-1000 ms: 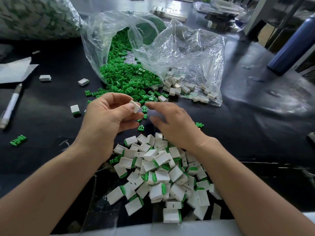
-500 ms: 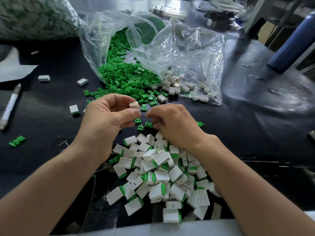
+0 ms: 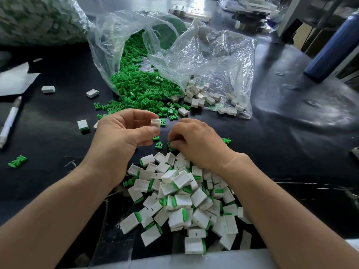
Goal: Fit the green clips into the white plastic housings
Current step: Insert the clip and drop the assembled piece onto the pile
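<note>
My left hand (image 3: 124, 133) pinches a small white housing (image 3: 155, 122) between thumb and fingers, held above the black table. My right hand (image 3: 196, 140) is palm down with curled fingers on a green clip (image 3: 170, 146) lying on the table. A clear bag (image 3: 147, 55) at the back spills a heap of green clips (image 3: 141, 88). A second clear bag (image 3: 223, 74) to its right holds empty white housings (image 3: 202, 96). Between my forearms lies a pile of housings with green clips fitted (image 3: 184, 197).
A white pen (image 3: 9, 121) and a white sheet (image 3: 15, 78) lie at the left. Stray housings (image 3: 48, 89) and loose clips (image 3: 17, 161) dot the table's left side. A blue bottle (image 3: 334, 43) stands at the back right. A pale strip (image 3: 174, 261) borders the near edge.
My right hand has dropped to the table and curled its fingers over a green clip. My left hand has stayed put with the white housing.
</note>
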A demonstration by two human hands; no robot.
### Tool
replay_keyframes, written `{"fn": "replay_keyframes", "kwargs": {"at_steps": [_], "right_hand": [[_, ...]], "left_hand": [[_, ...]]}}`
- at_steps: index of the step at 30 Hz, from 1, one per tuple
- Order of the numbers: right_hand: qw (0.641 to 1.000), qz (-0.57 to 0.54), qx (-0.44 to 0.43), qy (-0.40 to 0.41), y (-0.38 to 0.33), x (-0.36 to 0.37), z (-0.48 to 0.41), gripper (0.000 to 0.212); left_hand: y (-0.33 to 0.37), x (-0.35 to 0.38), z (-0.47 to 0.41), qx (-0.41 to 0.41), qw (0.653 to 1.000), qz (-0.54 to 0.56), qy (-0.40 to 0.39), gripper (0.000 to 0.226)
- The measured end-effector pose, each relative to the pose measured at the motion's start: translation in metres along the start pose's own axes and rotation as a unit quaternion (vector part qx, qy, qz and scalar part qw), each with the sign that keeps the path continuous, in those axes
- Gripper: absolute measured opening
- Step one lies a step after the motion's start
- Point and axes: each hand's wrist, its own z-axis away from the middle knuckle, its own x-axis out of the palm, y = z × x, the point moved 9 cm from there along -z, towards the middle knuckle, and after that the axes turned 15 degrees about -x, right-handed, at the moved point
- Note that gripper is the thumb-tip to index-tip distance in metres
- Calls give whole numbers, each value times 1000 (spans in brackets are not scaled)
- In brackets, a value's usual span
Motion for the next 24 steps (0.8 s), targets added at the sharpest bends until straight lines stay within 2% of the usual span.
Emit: {"fn": "replay_keyframes", "kwargs": {"at_steps": [2, 4, 9, 12, 15, 19, 24], "right_hand": [[1000, -14, -1, 0, -1, 0, 2, 2], [999, -40, -1, 28, -1, -5, 3, 12], [963, -182, 21, 196, 8, -37, 13, 18], [933, -256, 21, 250, 9, -44, 17, 14], [923, -279, 6, 263, 3, -44, 19, 11], [925, -278, -4, 260, -1, -44, 20, 10], [931, -277, -13, 237, -5, -39, 18, 9]], "left_hand": [[-1, 1, 1, -5, 1000, 1, 0, 22], [-2, 2, 1, -18, 1000, 5, 0, 20], [-5, 7, 5, -40, 999, 21, -24, 18], [-5, 10, 6, -38, 999, -3, -35, 19], [-6, 10, 5, -43, 998, -16, -36, 22], [-7, 15, 7, -49, 997, -35, -52, 16], [-7, 16, 8, -48, 996, -46, -61, 19]]}}
